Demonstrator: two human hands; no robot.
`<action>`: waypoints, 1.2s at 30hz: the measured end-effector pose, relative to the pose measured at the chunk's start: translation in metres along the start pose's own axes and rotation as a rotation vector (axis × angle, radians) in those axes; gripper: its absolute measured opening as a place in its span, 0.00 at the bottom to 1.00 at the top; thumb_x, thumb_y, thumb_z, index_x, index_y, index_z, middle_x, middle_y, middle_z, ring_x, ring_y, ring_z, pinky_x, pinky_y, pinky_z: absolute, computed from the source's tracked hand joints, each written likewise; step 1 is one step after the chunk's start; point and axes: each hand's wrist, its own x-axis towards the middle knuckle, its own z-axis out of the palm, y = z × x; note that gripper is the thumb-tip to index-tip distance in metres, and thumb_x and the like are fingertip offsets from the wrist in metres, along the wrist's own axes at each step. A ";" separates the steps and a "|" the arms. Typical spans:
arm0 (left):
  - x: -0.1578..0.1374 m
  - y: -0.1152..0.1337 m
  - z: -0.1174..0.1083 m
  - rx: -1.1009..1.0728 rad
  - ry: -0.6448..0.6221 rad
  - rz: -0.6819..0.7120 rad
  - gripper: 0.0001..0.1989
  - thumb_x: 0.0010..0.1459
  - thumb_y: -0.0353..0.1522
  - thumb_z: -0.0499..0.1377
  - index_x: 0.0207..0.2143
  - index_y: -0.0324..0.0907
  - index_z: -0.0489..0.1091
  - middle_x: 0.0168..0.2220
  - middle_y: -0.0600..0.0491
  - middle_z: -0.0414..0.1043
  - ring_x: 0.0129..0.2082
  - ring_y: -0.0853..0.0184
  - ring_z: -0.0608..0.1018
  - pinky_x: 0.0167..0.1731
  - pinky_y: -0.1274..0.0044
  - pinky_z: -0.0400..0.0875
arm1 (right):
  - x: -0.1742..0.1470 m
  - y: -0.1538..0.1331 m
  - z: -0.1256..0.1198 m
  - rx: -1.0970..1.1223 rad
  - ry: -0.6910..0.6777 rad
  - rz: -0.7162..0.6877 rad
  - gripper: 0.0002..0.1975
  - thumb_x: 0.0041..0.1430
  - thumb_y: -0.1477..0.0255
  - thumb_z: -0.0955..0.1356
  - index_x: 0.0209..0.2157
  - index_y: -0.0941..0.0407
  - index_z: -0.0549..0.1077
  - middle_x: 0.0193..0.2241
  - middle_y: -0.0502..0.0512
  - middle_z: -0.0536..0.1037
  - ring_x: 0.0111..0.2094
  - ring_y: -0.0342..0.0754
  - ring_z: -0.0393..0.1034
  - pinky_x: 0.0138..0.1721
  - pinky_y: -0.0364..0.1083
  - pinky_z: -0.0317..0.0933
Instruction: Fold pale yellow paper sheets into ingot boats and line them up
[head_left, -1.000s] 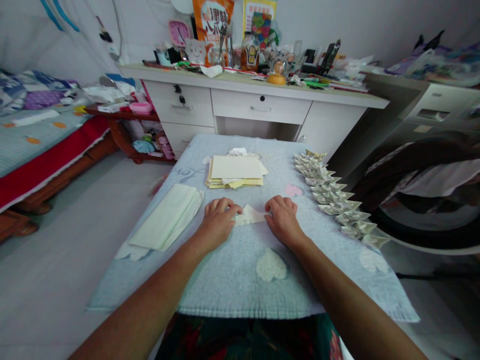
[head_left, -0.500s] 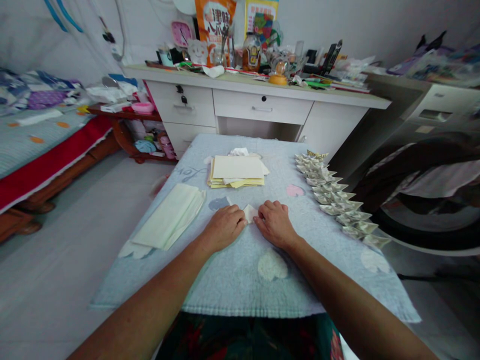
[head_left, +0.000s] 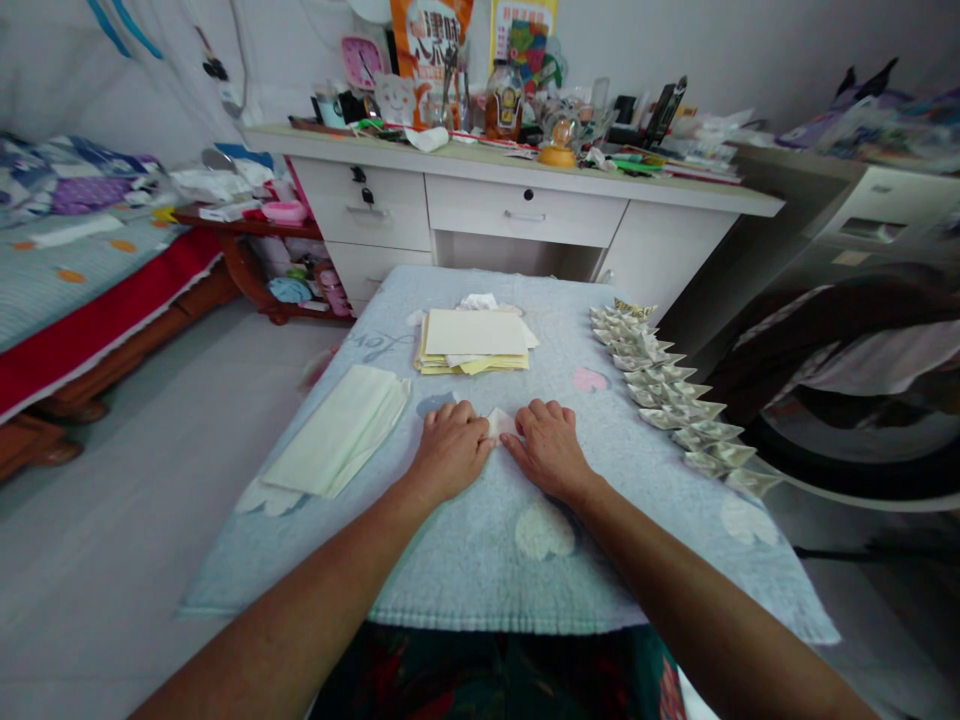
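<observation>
Small, seemingly folded pale paper (head_left: pixel 501 422) between left hand (head_left: pixel 454 450) and right hand (head_left: pixel 550 448)

cloth-topped table (head_left: pixel 465 580) | paper stack (head_left: pixel 476 333) | pale sheets (head_left: pixel 330 430) | folded shapes (head_left: pixel 658 378) | small paper (head_left: pixel 500 421), seemingly resting

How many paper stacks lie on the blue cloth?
2: a cream-and-yellow stack at the far middle, and a pale green stack on the left. No others show.

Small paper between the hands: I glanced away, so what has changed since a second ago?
The left hand has moved rightward and the right hand leftward, so less of the small paper shows between them. Both remain at it. The paper stack, folded sheets and row of folded paper pieces stayed put.
</observation>
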 end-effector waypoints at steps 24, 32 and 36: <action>-0.005 -0.014 0.002 -0.077 -0.008 -0.149 0.04 0.55 0.36 0.56 0.34 0.47 0.67 0.41 0.51 0.63 0.44 0.58 0.63 0.42 0.66 0.55 | 0.000 0.004 0.000 0.008 -0.009 0.074 0.19 0.59 0.53 0.63 0.37 0.56 0.70 0.39 0.60 0.68 0.42 0.56 0.58 0.41 0.52 0.50; -0.010 -0.022 -0.005 -0.117 -0.069 -0.162 0.08 0.54 0.32 0.55 0.38 0.50 0.68 0.43 0.52 0.63 0.45 0.58 0.63 0.43 0.67 0.55 | -0.005 0.031 0.000 0.039 -0.002 0.140 0.15 0.58 0.56 0.65 0.37 0.54 0.69 0.40 0.58 0.67 0.43 0.56 0.58 0.42 0.52 0.50; -0.010 -0.024 -0.009 -0.139 -0.113 -0.164 0.10 0.54 0.31 0.53 0.39 0.50 0.68 0.44 0.52 0.62 0.46 0.58 0.63 0.44 0.66 0.55 | -0.007 0.042 0.000 0.056 -0.001 0.164 0.15 0.57 0.57 0.65 0.38 0.53 0.69 0.41 0.58 0.67 0.43 0.55 0.58 0.43 0.53 0.50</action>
